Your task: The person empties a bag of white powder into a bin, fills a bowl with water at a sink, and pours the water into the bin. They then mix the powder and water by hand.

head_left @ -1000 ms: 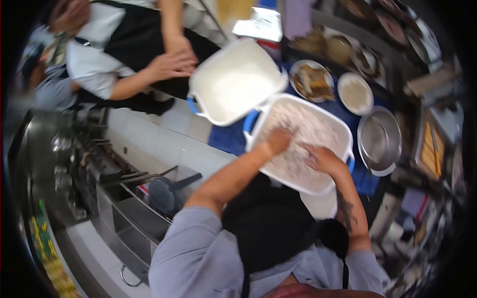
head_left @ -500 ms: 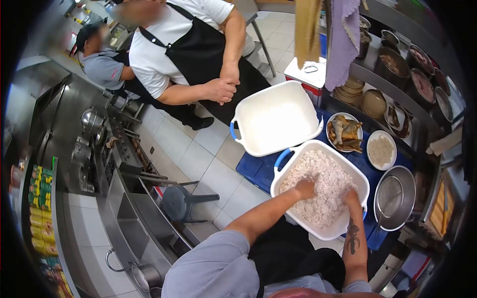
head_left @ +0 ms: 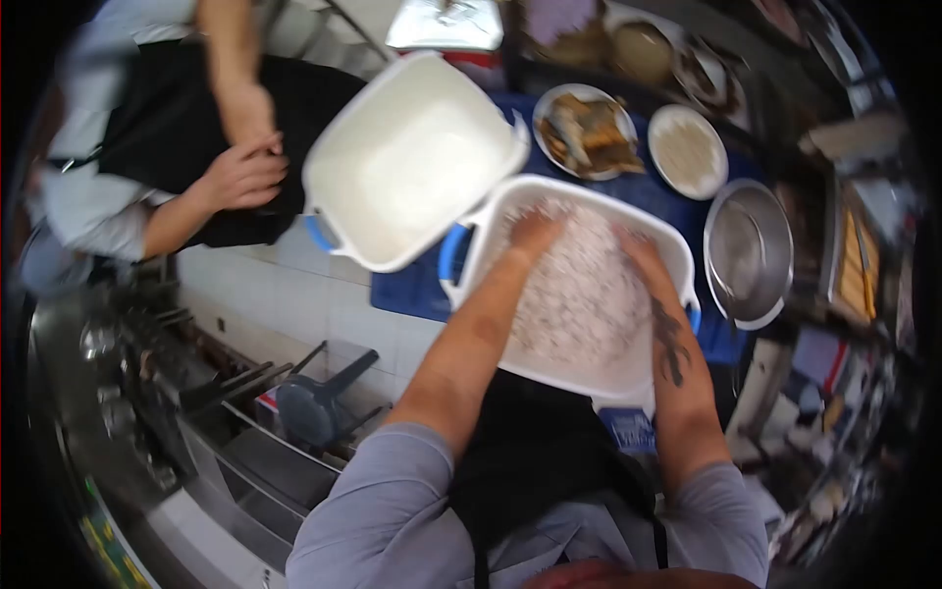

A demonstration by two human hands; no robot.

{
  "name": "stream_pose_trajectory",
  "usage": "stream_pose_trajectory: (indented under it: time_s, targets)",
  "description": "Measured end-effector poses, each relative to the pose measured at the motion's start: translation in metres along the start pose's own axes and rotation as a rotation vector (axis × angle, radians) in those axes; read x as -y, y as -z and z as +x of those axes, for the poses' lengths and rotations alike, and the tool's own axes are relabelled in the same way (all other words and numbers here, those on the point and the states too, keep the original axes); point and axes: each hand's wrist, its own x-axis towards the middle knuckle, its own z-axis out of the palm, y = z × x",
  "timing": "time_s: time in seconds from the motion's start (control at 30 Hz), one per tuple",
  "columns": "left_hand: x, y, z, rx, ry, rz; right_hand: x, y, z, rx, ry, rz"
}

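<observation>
A white tub [head_left: 613, 383] with blue-lined handles stands before me, holding a pale pinkish, grainy mixture [head_left: 579, 285]. My left hand [head_left: 537, 232] is in the mixture near the tub's far left part, its fingers mostly buried and blurred. Toward the far right side, my right hand [head_left: 638, 247] also reaches into the mixture, fingers hidden. Whether either hand grips a portion of it cannot be made out. A second white tub [head_left: 417, 147] with a bare inside stands beyond and to the left, its rim close to the first tub's.
On the blue surface [head_left: 407, 285] are a plate of brownish fish-like pieces [head_left: 589, 137], a plate of pale grains [head_left: 689, 152] and a metal bowl [head_left: 751, 255]. A co-worker's clasped hands [head_left: 245, 175] are at the left. A dark stool [head_left: 309, 407] stands lower left.
The view has swung, so the tubs appear further left and higher. Both my hands have moved to the far part of the tub, still in the mixture.
</observation>
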Motion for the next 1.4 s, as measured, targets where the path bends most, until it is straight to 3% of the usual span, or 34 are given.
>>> stream_pose_trajectory:
  time_s: [0.03, 0.1, 0.13, 0.2, 0.23, 0.3, 0.33, 0.4, 0.5, 0.53, 0.57, 0.63, 0.7, 0.73, 0.83, 0.9, 0.97, 1.03, 1.1, 1.13, 1.23, 1.27, 1.3, 1.4]
  targets:
    - [0.001, -0.012, 0.009, -0.081, 0.023, 0.146, 0.069, 0.006, -0.041, 0.111, -0.063, 0.159]
    - [-0.008, -0.016, -0.004, -0.041, 0.03, 0.255, 0.076, -0.001, -0.039, 0.169, -0.086, -0.236]
    - [-0.006, -0.018, -0.012, -0.017, -0.043, 0.256, 0.07, -0.011, -0.048, 0.155, -0.109, -0.234]
    - [-0.004, -0.016, -0.03, 0.052, -0.16, 0.225, 0.057, -0.03, -0.069, 0.026, 0.216, -0.519]
    - [-0.003, -0.013, -0.044, 0.059, -0.171, 0.227, 0.057, -0.028, -0.084, 0.015, 0.208, -0.518]
    - [-0.001, -0.009, -0.078, 0.154, -0.209, 0.388, 0.055, -0.025, -0.122, 0.189, 0.343, -0.734]
    - [0.002, -0.008, -0.089, 0.157, -0.219, 0.388, 0.065, -0.02, -0.138, 0.18, 0.338, -0.736]
    - [0.007, -0.007, -0.109, 0.285, -0.265, 0.719, 0.079, -0.017, -0.164, 0.421, 0.242, -1.08]
    - [-0.007, -0.021, -0.108, 0.264, -0.173, 0.864, 0.057, -0.042, -0.149, 0.373, 0.168, -1.216]
    - [0.0, -0.029, -0.098, 0.277, -0.167, 0.859, 0.069, -0.045, -0.137, 0.512, 0.056, -1.33]
    - [0.012, -0.04, -0.084, 0.316, -0.207, 0.898, 0.055, -0.053, -0.123, 0.536, 0.047, -1.33]
    - [0.043, -0.066, -0.056, 0.365, -0.246, 0.933, 0.023, -0.071, -0.098, 0.37, 0.055, -1.23]
    - [0.07, -0.088, -0.031, 0.183, -0.174, 0.779, 0.025, -0.067, -0.084, 0.311, 0.096, -1.255]
    - [0.04, -0.066, -0.034, 0.241, -0.199, 0.909, 0.023, -0.061, -0.072, 0.284, 0.123, -1.094]
    - [0.022, -0.044, -0.031, 0.334, -0.187, 0.776, 0.014, -0.043, -0.085, 0.226, 0.17, -0.867]
    - [0.031, -0.039, -0.037, 0.226, -0.264, 0.775, 0.023, -0.032, -0.088, 0.128, 0.241, -0.711]
    - [0.039, -0.034, -0.043, 0.035, -0.333, 0.519, 0.033, -0.021, -0.105, 0.068, 0.213, -0.644]
    - [0.032, -0.026, -0.053, 0.018, -0.335, 0.53, 0.041, -0.011, -0.119, 0.006, 0.189, -0.576]
    - [0.024, -0.015, -0.062, 0.031, -0.325, 0.54, 0.048, -0.002, -0.129, 0.103, 0.233, -0.571]
    - [0.024, -0.008, -0.062, 0.168, -0.238, 0.574, 0.048, 0.001, -0.133, 0.095, 0.239, -0.57]
    - [0.01, 0.008, -0.083, 0.28, -0.268, 0.591, 0.035, 0.009, -0.138, 0.205, 0.345, -0.431]
    - [0.001, 0.011, -0.094, 0.189, -0.34, 0.66, 0.029, 0.016, -0.134, 0.194, 0.533, -0.441]
    - [0.0, 0.003, -0.091, 0.149, -0.356, 0.527, 0.025, 0.023, -0.127, 0.182, 0.728, -0.444]
    - [-0.014, -0.029, -0.067, -0.026, -0.334, 0.271, 0.015, 0.036, -0.082, 0.098, 0.454, -0.33]
